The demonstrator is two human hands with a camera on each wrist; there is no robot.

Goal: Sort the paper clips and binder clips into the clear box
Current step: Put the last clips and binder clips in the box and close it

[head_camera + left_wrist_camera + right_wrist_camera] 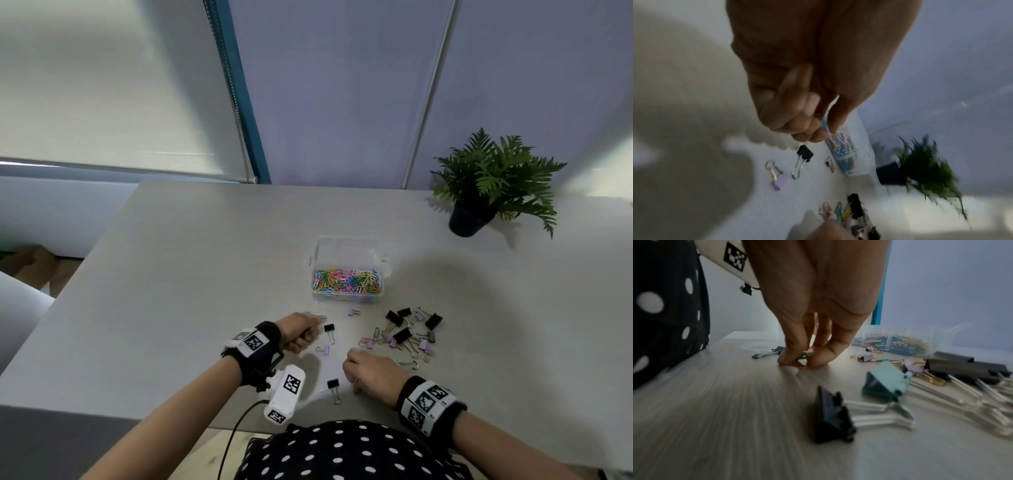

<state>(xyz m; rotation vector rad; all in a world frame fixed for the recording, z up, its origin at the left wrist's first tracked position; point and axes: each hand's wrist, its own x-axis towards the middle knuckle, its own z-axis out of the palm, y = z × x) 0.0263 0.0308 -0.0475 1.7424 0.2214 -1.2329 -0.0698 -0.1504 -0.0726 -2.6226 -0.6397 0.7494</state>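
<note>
The clear box stands mid-table, its near compartment full of coloured paper clips. My left hand hovers left of the box's near side; the left wrist view shows its curled fingers pinching a light blue paper clip. My right hand is down at the table near the front edge, fingertips pinching a small green paper clip against the surface. Black, purple and teal binder clips lie in a heap right of both hands.
Single binder clips lie between the hands: black, purple, black near the front edge, purple by the box. A potted fern stands at the back right. The table's left half is bare.
</note>
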